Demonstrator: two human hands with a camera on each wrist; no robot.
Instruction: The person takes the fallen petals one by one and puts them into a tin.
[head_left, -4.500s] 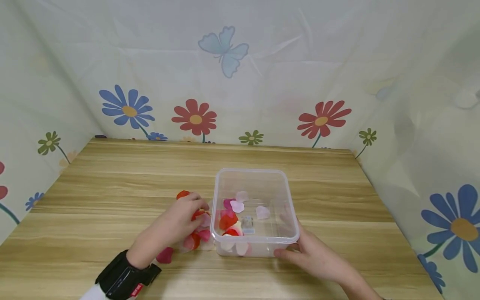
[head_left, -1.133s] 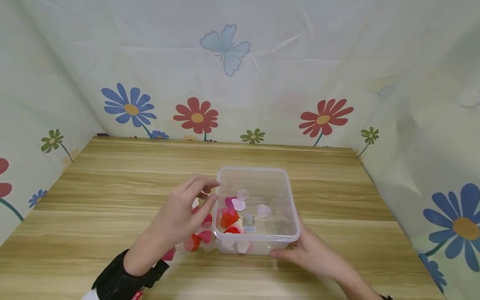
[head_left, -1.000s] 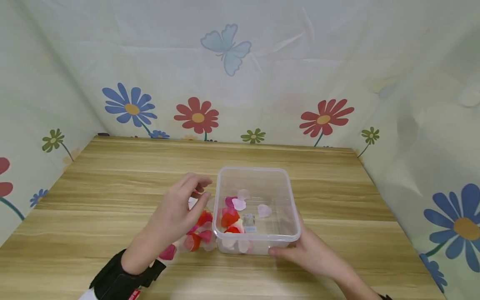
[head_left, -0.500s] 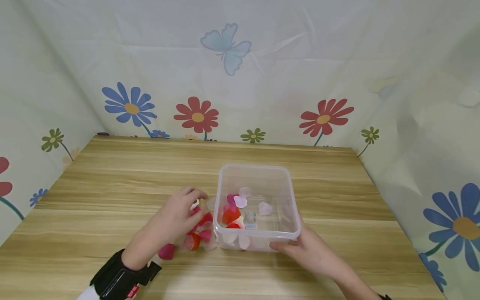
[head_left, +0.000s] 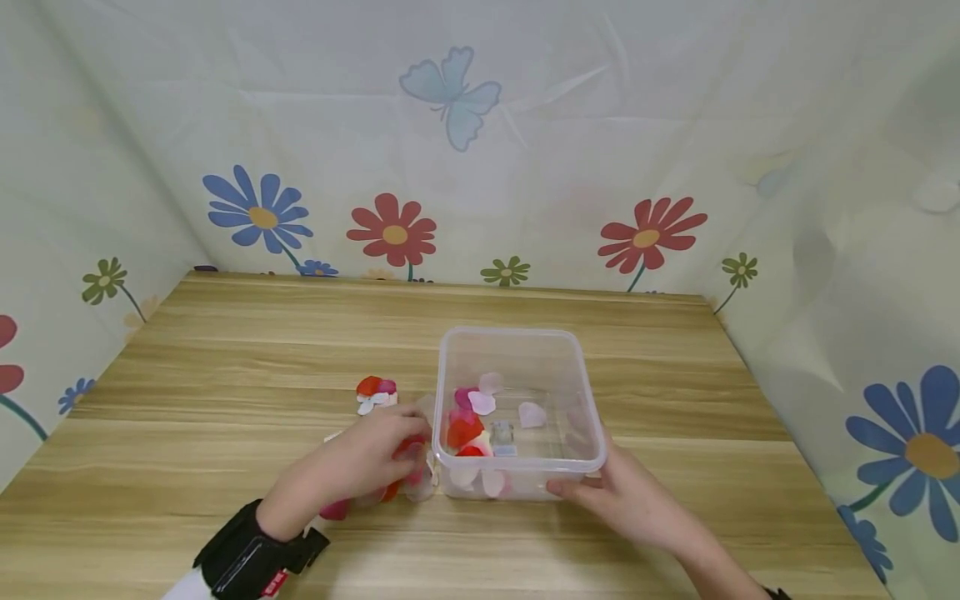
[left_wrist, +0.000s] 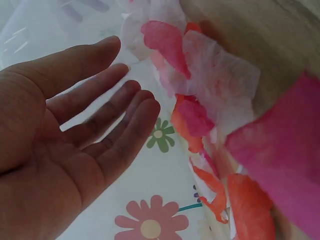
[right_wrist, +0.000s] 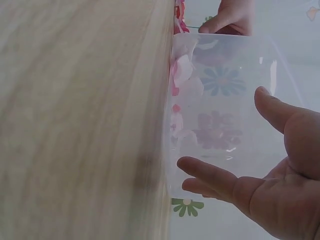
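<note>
A clear plastic box stands on the table, with pink, red and white flower petals inside. My right hand holds its near right corner, thumb on the front wall and fingers along the right side. Left of the box lies a loose heap of petals. Over that heap reaches my left hand, fingers slightly bent beside the box's left wall. In the left wrist view its thumb and fingers are apart, with nothing between them. A deep pink petal shows close to that camera.
Red, purple and white petals lie further back on the wooden table. A deep pink petal lies near my left wrist, which wears a black strap. A flower-printed cloth stands behind and at both sides.
My left hand has come down from beside the box's rim to the petals at its left, uncovering petals further back. The box has shifted slightly away and right with my right hand on it.
</note>
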